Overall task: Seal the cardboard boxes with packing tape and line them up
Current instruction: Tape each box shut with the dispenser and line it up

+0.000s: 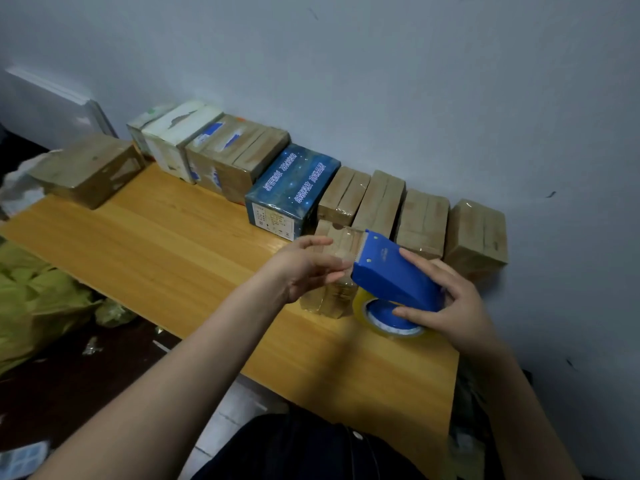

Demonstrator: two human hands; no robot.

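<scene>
My right hand (450,299) grips a blue tape dispenser (391,275) with a roll of clear packing tape (362,306), its toothed edge against the top of a small cardboard box (337,289) standing on the wooden table (156,230). My left hand (304,268) rests on that box's left side, fingers straight and reaching toward the dispenser's edge. Behind, along the wall, stands a row of taped boxes: white ones (173,133), a brown one (235,150), a dark blue printed box (294,188) and several small brown ones (424,220).
A separate brown box (86,168) lies at the table's far left corner. Yellow-green bags (38,299) and scraps lie on the dark floor to the left. The grey wall (415,81) runs close behind the row. My dark-clothed lap (298,448) is at the table's near edge.
</scene>
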